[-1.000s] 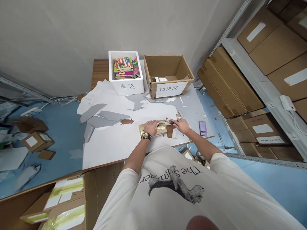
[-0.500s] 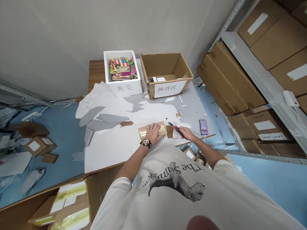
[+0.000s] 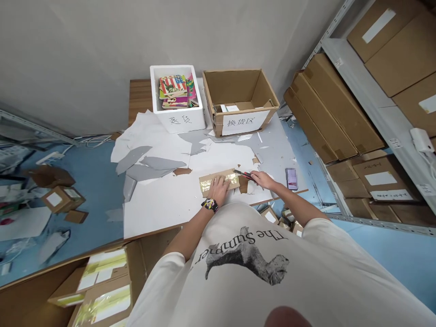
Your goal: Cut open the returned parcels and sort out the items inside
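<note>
A small, long cardboard box (image 3: 206, 181) wrapped in yellowish clear tape lies near the table's front edge. My left hand (image 3: 218, 190), with a watch on its wrist, rests over the middle of it and holds it down. In my right hand (image 3: 262, 179) is a red and black utility knife (image 3: 245, 175), the fingers wrapped round its handle. The knife's tip points left and meets the box's right end; whether the blade cuts in cannot be made out.
Torn white and grey sheeting (image 3: 153, 200) covers the table. At the back stand a white foam box (image 3: 182, 120) of books and an open cardboard carton (image 3: 218, 116). A phone (image 3: 291, 178) lies at the right edge. Shelves (image 3: 371, 91) of cartons rise on the right; an open carton (image 3: 132, 263) sits lower left.
My right hand has brought the knife left and down, from just off the box to its right end. My left hand stays on the box. The whole view has shifted slightly.
</note>
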Demonstrator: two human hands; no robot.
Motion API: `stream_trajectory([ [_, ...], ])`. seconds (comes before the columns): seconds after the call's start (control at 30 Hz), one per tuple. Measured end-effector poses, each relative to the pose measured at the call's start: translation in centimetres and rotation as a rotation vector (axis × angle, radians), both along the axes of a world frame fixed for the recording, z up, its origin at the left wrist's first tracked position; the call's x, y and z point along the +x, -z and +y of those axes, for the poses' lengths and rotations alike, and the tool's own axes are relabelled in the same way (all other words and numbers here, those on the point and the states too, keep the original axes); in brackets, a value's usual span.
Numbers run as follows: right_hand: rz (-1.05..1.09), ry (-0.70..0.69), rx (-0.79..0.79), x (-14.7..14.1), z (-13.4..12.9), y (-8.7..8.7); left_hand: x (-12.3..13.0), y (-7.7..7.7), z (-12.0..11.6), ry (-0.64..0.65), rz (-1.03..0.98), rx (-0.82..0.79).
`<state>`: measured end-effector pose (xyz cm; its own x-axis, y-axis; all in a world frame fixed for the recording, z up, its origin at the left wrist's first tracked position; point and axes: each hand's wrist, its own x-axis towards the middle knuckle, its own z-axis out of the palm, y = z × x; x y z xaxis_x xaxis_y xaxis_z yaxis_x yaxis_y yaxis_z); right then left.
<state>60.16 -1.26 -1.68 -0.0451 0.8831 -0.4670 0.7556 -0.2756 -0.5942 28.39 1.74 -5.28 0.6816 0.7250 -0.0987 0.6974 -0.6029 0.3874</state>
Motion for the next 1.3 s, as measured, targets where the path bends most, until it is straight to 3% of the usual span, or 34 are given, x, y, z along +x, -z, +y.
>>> stream_trajectory([
  [0.1, -0.033, 0.085, 0.135, -3.4, 2.0, 0.3, -0.9, 0.5, -0.9, 0.019, -0.051, 0.029],
  [0.17, -0.086, 0.064, 0.178, -5.9, 3.9, 0.7, -1.1, 0.7, -1.2, 0.010, -0.081, 0.037],
  [0.33, -0.320, -0.091, 0.050, -9.7, 7.9, 1.3, -0.1, 1.0, -0.9, -0.037, -0.117, 0.005],
  [0.5, -0.422, -0.153, 0.039, -11.0, 9.2, 1.7, 1.9, 1.7, 0.8, -0.119, -0.099, -0.001],
  [0.63, -0.236, -0.099, 0.019, -9.3, 8.8, 1.8, 2.9, 2.0, 2.4, -0.142, -0.091, -0.050],
  [0.8, 0.034, 0.038, 0.075, -3.2, 5.0, 1.1, 2.1, 1.7, 2.7, -0.122, -0.179, -0.139],
  [1.0, 0.005, -0.141, 0.007, 2.3, -0.1, -0.4, 1.6, 1.7, 2.0, -0.104, -0.234, -0.126],
  [1.1, -0.066, -0.258, 0.002, 2.3, 0.1, -0.8, 1.7, 1.5, 1.9, -0.080, -0.233, -0.133],
  [1.3, -0.203, -0.457, 0.034, 0.0, 4.0, -1.3, 1.6, 1.2, 1.8, -0.050, -0.226, -0.139],
])
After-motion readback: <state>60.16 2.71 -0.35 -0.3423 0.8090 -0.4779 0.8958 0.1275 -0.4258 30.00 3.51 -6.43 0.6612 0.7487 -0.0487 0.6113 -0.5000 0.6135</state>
